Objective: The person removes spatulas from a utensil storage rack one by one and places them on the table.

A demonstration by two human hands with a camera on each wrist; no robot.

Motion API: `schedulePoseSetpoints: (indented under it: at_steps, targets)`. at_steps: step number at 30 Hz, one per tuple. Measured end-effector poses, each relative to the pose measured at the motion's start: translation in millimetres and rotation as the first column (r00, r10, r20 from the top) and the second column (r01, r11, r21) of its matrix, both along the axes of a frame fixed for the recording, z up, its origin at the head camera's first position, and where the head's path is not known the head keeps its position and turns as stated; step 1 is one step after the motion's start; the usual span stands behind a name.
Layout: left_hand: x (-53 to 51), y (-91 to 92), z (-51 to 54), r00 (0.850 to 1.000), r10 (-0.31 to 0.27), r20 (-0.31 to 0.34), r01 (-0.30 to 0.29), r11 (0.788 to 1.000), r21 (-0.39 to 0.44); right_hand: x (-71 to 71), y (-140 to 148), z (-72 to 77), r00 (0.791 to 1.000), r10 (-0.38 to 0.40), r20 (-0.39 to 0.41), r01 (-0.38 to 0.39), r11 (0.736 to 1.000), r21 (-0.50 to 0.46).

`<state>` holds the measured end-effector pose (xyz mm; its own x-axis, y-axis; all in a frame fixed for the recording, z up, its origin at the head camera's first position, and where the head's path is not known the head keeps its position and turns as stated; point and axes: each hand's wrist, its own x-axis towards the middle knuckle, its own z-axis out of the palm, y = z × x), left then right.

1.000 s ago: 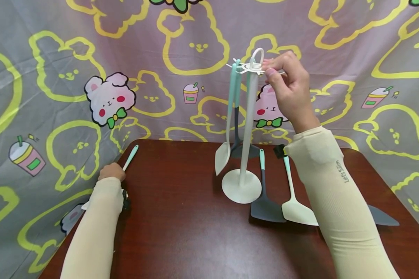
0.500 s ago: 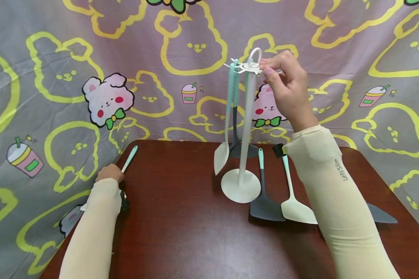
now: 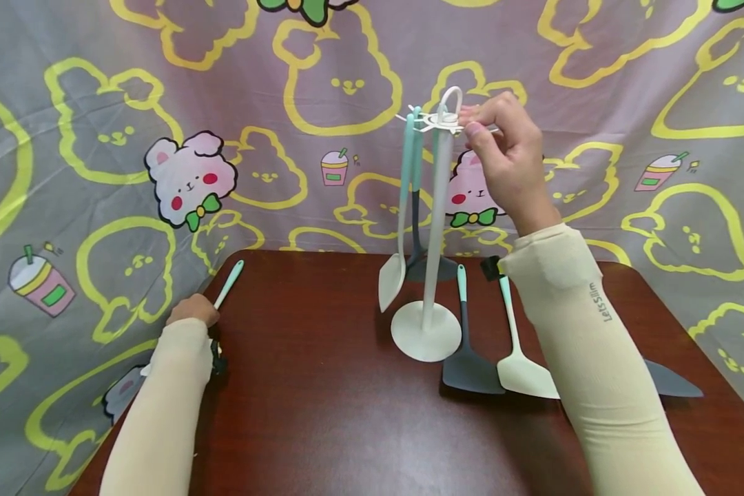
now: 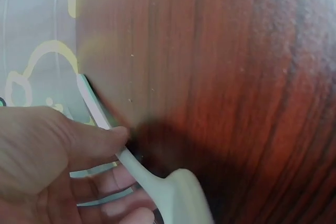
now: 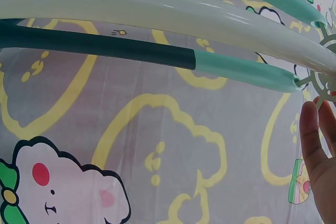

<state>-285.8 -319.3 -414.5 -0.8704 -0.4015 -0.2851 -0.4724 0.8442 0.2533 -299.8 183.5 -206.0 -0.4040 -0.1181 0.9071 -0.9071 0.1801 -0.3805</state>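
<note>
A white stand (image 3: 434, 234) with a round base rises from the table, its top ring of hooks (image 3: 441, 120) carrying several turquoise-handled utensils, among them a white one (image 3: 393, 279). My right hand (image 3: 511, 155) pinches a hook at the ring's right side; in the right wrist view its fingers (image 5: 311, 124) touch the ring beside a hanging dark utensil (image 5: 105, 45). Near the table's left edge my left hand (image 3: 192, 311) grips a light utensil with a turquoise handle (image 3: 229, 282). The left wrist view shows the thumb on its pale shaft (image 4: 139, 171).
To the right of the base lie a dark grey turner (image 3: 471, 372), a white turner (image 3: 523, 375) and another grey blade (image 3: 672, 379), partly behind the right sleeve. A patterned cloth (image 3: 347, 76) hangs behind and left of the brown table (image 3: 322, 413).
The head view has shifted slightly, moving the scene a little left. Both hands keep their holds, and the left hand sits slightly farther left along the table edge.
</note>
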Motion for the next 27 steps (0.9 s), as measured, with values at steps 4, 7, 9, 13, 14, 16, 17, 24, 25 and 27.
schedulePoseSetpoints:
  at_steps: [4,7,9,13,14,16,17,24,25,27]
  targets:
    - [-1.2,-4.3,0.8,1.000,0.002,0.019,-0.002,1.000,0.022,-1.3,-2,1.5,1.000,0.015,0.000,-0.015,1.000,-0.014]
    - [0.2,-5.9,4.3,1.000,-0.012,0.019,0.011,0.999,0.052,-1.8,-2,0.5,1.000,0.015,0.003,-0.015,1.000,-0.022]
    - [2.4,-5.0,9.3,1.000,-0.029,-0.002,0.030,0.997,0.068,-2.1,-3,-0.3,1.000,0.017,0.006,-0.017,0.999,-0.028]
    - [6.4,3.1,23.9,0.995,-0.051,-0.085,0.058,0.995,0.083,-2.1,-3,0.0,1.000,0.020,0.005,-0.019,0.999,-0.034]
    - [6.4,6.1,27.5,0.992,-0.058,-0.108,0.067,0.995,0.080,-1.9,-3,-0.2,1.000,0.020,0.006,-0.020,0.999,-0.035]
    - [6.1,13.0,35.8,0.984,-0.077,-0.161,0.088,0.994,0.065,-1.7,-3,-0.1,1.000,0.020,0.008,-0.020,0.999,-0.034]
    - [6.0,16.6,40.9,0.978,-0.093,-0.185,0.104,0.993,0.052,-1.6,-2,-0.1,1.000,0.018,0.007,-0.018,0.999,-0.031]
    - [4.3,45.4,75.3,0.918,-0.167,-0.360,0.184,0.983,0.013,-0.8,-1,-0.6,1.000,0.005,0.010,-0.005,1.000,-0.013]
    - [5.3,50.9,78.9,0.905,-0.171,-0.391,0.194,0.981,0.018,-1.1,-1,-0.2,1.000,0.005,0.009,-0.005,1.000,-0.013]
    - [6.7,62.0,84.8,0.879,-0.184,-0.439,0.217,0.976,0.027,-1.2,0,1.0,1.000,0.007,0.004,-0.007,1.000,-0.013]
